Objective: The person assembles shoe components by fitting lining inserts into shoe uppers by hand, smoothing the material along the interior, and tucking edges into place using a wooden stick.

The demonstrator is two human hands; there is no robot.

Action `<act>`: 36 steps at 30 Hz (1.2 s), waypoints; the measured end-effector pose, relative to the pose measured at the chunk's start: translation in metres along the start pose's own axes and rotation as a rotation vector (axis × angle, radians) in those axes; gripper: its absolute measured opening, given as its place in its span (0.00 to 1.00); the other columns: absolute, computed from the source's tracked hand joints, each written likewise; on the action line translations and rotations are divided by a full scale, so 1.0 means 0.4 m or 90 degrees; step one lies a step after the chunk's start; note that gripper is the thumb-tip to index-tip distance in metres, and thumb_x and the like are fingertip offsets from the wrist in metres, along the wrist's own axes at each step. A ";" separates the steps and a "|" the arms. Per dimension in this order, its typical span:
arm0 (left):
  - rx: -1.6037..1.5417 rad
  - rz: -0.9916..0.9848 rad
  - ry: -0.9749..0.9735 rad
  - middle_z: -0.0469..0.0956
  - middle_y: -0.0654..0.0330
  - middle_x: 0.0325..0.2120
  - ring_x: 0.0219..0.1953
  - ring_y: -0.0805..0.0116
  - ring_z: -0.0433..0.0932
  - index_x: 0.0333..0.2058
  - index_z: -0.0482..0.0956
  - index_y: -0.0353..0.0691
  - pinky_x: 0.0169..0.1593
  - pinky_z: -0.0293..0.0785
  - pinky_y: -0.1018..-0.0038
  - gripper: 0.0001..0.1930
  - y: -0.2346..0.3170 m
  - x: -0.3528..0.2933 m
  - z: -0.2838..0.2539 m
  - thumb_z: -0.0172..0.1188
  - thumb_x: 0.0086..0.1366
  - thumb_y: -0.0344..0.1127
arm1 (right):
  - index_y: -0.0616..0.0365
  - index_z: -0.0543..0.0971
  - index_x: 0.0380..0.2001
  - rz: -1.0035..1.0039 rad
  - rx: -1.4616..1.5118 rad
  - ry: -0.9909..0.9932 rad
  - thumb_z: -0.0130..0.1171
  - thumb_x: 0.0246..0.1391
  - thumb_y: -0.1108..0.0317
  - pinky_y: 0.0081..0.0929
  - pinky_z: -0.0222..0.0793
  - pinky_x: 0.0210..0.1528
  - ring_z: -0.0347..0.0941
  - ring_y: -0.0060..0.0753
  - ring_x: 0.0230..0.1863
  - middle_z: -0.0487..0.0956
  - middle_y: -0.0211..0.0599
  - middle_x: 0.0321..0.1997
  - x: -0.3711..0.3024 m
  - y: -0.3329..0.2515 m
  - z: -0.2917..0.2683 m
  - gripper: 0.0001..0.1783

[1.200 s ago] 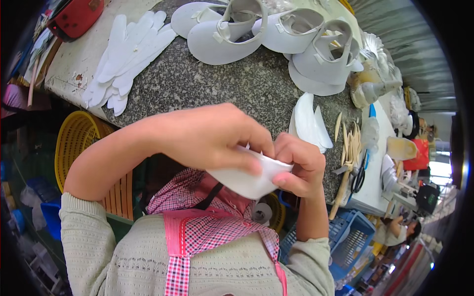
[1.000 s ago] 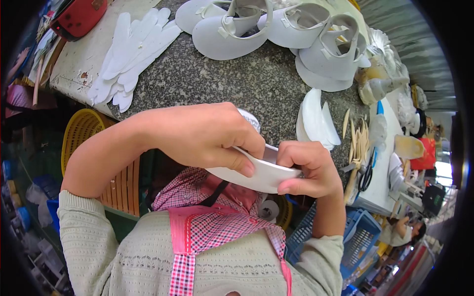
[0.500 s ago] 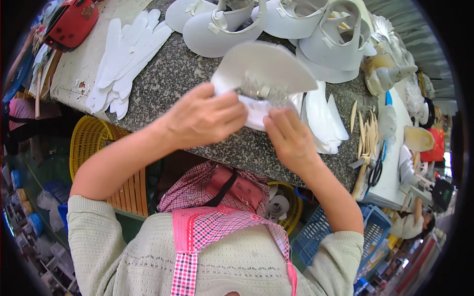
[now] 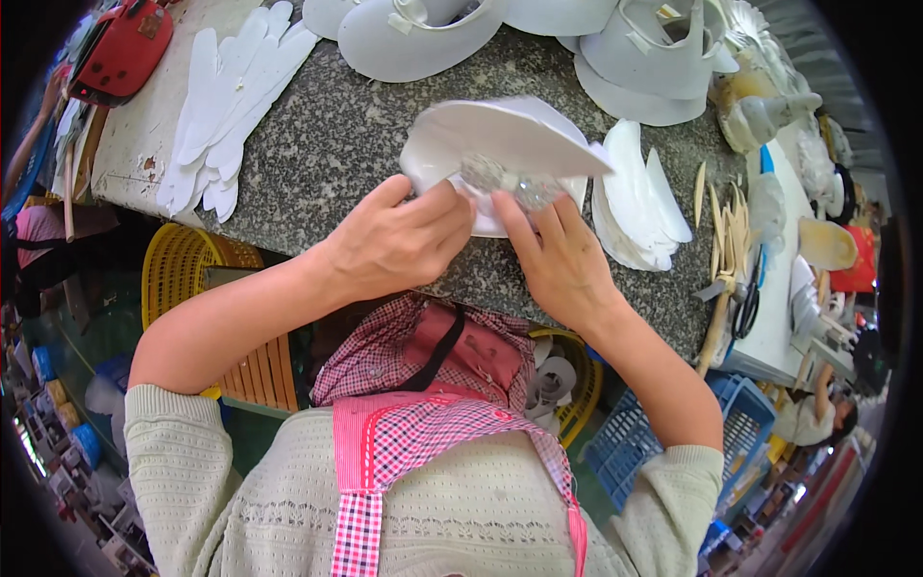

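Note:
A white visor-shaped piece [image 4: 490, 130] with a broad curved brim is held just over the near part of the speckled stone worktop [image 4: 346, 125]. Clear, sparkly material [image 4: 492, 173] shows along its inner side. My left hand [image 4: 409, 236] is closed on its left lower edge, fingers curled. On the other side, my right hand [image 4: 565, 260] grips the lower right edge, with its fingertips against the sparkly part. Some of the lower edge is hidden behind my fingers. Beside my right hand lies a stack of white petal-shaped pieces [image 4: 635, 207].
Several similar white visors [image 4: 423, 43] stand along the far side. White elongated pieces [image 4: 226, 106] are fanned out at left, near a red case [image 4: 122, 53]. Pale wooden sticks [image 4: 729, 236] and dark-handled scissors [image 4: 745, 313] lie at right. Yellow [image 4: 173, 274] and blue baskets [image 4: 740, 418] sit below.
The visor-shaped piece has tilted, its brim now lower and seen more edge-on. My right hand has shifted, its fingers now reaching further over the sparkly part. My left hand keeps its hold.

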State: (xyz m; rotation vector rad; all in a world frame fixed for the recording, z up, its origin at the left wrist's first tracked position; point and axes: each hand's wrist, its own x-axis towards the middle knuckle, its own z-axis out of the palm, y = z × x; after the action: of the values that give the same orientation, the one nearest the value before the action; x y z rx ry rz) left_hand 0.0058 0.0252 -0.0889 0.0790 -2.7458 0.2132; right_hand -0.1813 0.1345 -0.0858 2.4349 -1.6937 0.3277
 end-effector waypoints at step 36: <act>-0.096 -0.399 0.062 0.70 0.64 0.21 0.26 0.65 0.73 0.25 0.72 0.43 0.28 0.65 0.70 0.06 0.042 0.089 0.072 0.60 0.47 0.29 | 0.73 0.76 0.25 -0.101 0.038 0.133 0.51 0.34 0.70 0.31 0.66 0.45 0.67 0.43 0.39 0.70 0.46 0.34 0.005 -0.024 0.052 0.16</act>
State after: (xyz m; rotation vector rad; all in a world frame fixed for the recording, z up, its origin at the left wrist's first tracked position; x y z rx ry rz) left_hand -0.0394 0.0362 -0.1041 0.8420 -2.4837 -0.1586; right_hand -0.1699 0.1307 -0.1052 2.4579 -1.4161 0.5945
